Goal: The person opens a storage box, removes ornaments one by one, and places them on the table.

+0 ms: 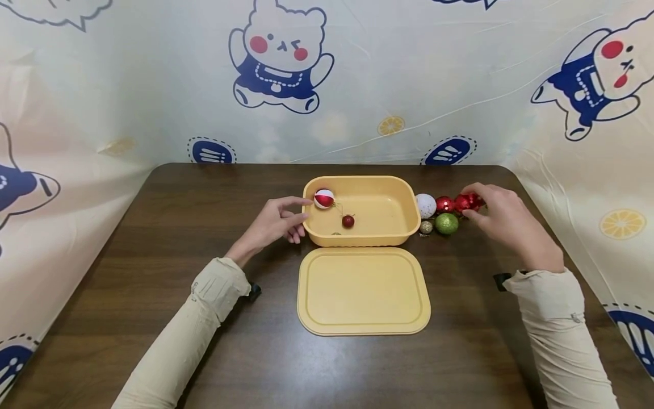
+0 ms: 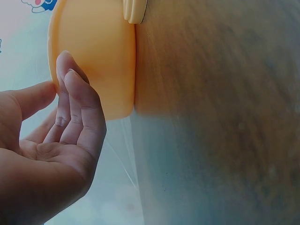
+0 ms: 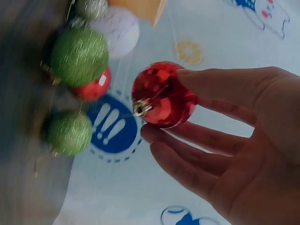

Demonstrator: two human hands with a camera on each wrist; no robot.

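My left hand (image 1: 278, 220) is at the left end of a yellow plastic box (image 1: 378, 236), thumb and fingers bent at its rim. The left wrist view shows the thumb tip on the rim and the other fingers (image 2: 86, 101) curled by the outer wall. Inside the box lie a red-and-white ball ornament (image 1: 324, 199) and a small dark red ball (image 1: 348, 221). To the right of the box, my right hand (image 1: 503, 218) pinches a shiny faceted red Christmas ball (image 3: 161, 96) between thumb and fingers, its gold cap showing.
Between the box and my right hand sit a white ball (image 1: 426, 205), another red ball (image 1: 445, 204), a green glitter ball (image 1: 447, 224) and a small gold ball (image 1: 426, 227). The yellow lid (image 1: 364, 291) lies flat before the box. A printed curtain (image 1: 357, 85) hangs behind the table.
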